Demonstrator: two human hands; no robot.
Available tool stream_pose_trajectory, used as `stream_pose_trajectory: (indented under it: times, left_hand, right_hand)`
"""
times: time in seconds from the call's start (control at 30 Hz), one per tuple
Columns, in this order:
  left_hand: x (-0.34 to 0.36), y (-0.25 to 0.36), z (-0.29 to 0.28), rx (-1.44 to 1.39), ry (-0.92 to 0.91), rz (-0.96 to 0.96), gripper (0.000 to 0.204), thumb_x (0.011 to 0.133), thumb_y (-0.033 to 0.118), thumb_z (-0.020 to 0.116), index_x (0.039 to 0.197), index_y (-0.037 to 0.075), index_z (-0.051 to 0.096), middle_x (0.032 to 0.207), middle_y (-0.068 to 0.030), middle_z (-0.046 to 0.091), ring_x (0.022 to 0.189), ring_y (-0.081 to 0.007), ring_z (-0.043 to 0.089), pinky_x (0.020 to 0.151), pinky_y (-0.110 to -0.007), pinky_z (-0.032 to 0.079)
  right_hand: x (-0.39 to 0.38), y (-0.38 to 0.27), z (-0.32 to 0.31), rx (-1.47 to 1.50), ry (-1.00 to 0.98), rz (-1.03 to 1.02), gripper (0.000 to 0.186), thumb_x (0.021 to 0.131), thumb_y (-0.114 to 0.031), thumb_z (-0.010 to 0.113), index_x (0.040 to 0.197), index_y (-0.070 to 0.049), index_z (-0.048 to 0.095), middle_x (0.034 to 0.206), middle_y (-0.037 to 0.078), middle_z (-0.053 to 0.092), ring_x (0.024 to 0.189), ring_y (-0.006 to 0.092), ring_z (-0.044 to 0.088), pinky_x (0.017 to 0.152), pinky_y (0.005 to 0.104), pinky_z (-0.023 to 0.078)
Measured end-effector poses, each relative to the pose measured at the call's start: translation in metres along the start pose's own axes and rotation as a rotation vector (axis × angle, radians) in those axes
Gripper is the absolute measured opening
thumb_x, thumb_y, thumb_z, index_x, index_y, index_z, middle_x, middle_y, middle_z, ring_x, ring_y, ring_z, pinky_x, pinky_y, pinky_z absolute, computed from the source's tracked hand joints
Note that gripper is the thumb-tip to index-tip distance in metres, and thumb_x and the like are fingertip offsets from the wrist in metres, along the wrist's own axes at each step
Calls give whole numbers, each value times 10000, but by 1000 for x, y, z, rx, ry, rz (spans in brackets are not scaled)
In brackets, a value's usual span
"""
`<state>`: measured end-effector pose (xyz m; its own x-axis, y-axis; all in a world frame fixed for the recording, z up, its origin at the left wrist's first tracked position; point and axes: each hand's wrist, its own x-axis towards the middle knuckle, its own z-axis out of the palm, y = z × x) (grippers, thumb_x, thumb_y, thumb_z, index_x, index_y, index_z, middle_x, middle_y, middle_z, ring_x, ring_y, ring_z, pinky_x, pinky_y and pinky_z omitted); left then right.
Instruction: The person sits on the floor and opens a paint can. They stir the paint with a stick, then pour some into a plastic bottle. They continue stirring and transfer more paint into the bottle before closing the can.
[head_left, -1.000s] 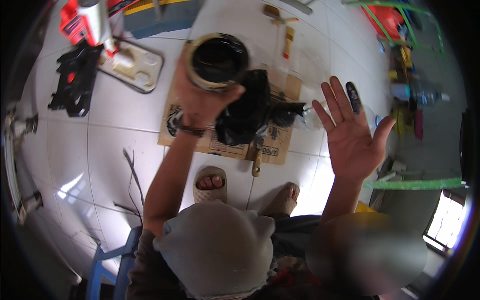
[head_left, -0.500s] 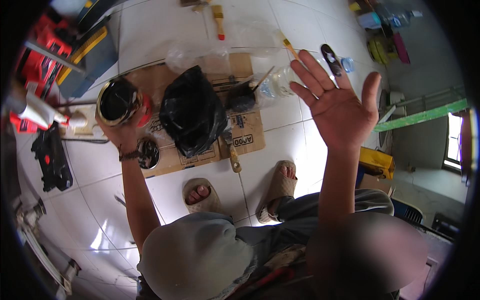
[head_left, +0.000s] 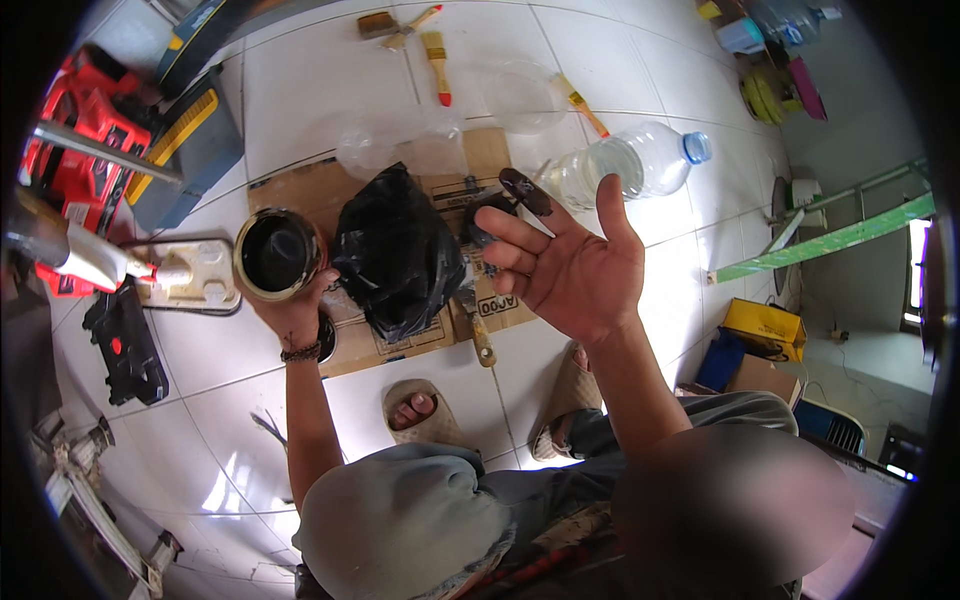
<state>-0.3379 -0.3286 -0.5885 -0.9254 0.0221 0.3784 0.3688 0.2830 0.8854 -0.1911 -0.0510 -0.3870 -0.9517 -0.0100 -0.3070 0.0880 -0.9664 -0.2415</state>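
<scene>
My left hand (head_left: 292, 315) is wrapped round an open can of dark paint (head_left: 278, 252) and holds it at the left of a cardboard sheet (head_left: 385, 352). Dark paint coats the index finger of my right hand (head_left: 580, 280), which is palm up and empty, its fingers loosely bent. Between the hands a black plastic bag (head_left: 400, 255) rests on the cardboard. My right fingers partly hide a small black container (head_left: 488, 212). A putty knife (head_left: 482, 335) lies by the bag. Under my left wrist shows part of a round tin or lid (head_left: 326, 338).
Beyond my right hand lies a clear plastic bottle (head_left: 645, 165). Several paintbrushes (head_left: 436, 68) lie on the far tiles, near clear plastic pieces (head_left: 522, 97). At left are a toolbox (head_left: 195, 150), red gear (head_left: 90, 130) and a tray (head_left: 190, 280). A green metal frame (head_left: 830, 240) stands right.
My right hand has come left and nearer, from beside the bottle to in front of the black container, its fingers bending more. The can in my left hand has shifted slightly nearer and right.
</scene>
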Motion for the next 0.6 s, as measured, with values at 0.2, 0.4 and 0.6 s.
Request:
stream_pose_trajectory:
  times: [0.2,0.4,0.6]
  left_hand:
    - [1,28,-4,-275,-89,-286,1208,477,330,1002,1418,17,313,1336,-134,577,1172,-261,626,974,-364,534]
    - [10,28,-20,81,-157,-168,1170,483,165,1003,1418,15,316,1304,-134,603,1213,-274,600,1000,-389,505]
    - [-7,17,-74,239,-103,-223,941,619,88,870,1429,-6,400,1339,-202,589,1154,-312,617,971,-405,500]
  right_hand:
    - [12,19,-4,10,46,53,856,950,-757,278,1378,-49,500,1295,301,593,1021,384,649,841,470,482]
    - [26,38,-2,-208,15,80,900,962,-749,188,1429,-30,465,1295,278,601,1023,372,647,854,467,481]
    - [30,45,-11,-205,20,125,854,997,-685,208,1444,9,428,1273,262,609,1026,352,628,865,449,484]
